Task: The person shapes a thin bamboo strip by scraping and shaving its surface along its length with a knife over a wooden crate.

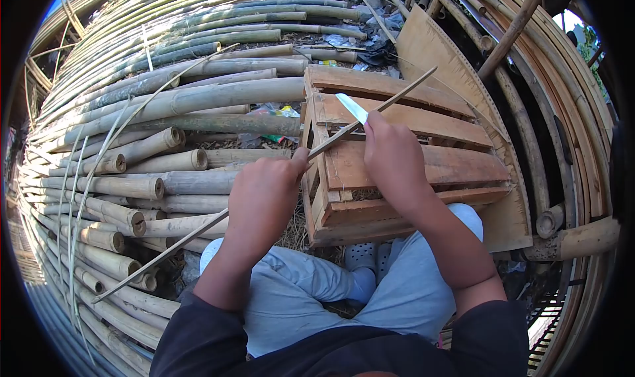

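Observation:
A long thin bamboo strip (159, 259) slants from the lower left up to the right, over a wooden crate (410, 127). My left hand (266, 188) is closed around the strip near its middle, at the crate's left edge. In my right hand (395, 153) is a knife (352, 108), its pale blade pointing up and left and lying against the strip above the crate's slats. The fingers of my right hand are wrapped round the handle, which is mostly hidden.
Stacked bamboo poles (218, 99) fill the left and back. Thin split strips (109, 139) lie over them. A curved brown board (442, 59) stands behind and right of the crate. More poles and a post (512, 30) are at the right. My knees are below the crate.

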The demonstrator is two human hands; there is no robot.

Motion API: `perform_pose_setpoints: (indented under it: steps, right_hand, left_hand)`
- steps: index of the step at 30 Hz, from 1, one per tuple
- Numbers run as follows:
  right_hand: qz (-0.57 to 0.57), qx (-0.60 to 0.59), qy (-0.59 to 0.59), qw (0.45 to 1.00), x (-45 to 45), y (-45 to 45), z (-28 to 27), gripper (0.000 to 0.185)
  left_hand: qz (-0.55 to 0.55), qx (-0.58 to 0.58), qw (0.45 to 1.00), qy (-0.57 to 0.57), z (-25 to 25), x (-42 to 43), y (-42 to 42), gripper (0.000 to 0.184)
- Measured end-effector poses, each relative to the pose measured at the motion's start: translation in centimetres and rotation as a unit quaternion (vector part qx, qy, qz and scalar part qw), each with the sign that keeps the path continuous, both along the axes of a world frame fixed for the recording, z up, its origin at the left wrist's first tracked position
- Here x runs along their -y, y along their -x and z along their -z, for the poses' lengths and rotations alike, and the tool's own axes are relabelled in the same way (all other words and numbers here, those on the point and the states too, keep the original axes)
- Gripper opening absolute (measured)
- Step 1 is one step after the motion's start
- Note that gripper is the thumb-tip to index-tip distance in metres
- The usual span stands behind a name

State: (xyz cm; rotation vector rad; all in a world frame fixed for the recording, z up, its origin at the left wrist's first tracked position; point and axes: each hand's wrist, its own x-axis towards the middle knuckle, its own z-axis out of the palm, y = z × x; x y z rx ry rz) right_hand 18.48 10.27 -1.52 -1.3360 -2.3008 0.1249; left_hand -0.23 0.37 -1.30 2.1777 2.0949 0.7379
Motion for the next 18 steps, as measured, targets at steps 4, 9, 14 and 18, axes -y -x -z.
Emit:
perform_pose_setpoints:
  steps: [4,9,14,18]
  right_hand:
    - [-0.007,0.007,-0.008,1.0,1.5,0.4,-0.5,0.012]
    - [-0.019,-0.017,0.071,0.997,-3.7,-2.2,-1.6,0.023]
    - [-0.022,-0.058,0.09,0.994,-7.9,-5.4,-1.1,0.037]
    - [-0.049,-0.024,0.107,0.993,-9.6,-5.4,-0.1,0.038]
  left_hand:
    - [-0.002,0.009,1.0,0.01,-0.7,0.1,0.5,0.019]
    - [0.023,0.046,0.999,-0.008,-0.4,-0.2,1.4,0.02]
    - [0.028,0.025,0.999,0.002,-0.8,0.0,1.9,0.015]
    - [-0.001,0.001,0.999,0.037,-1.8,0.2,1.3,0.017]
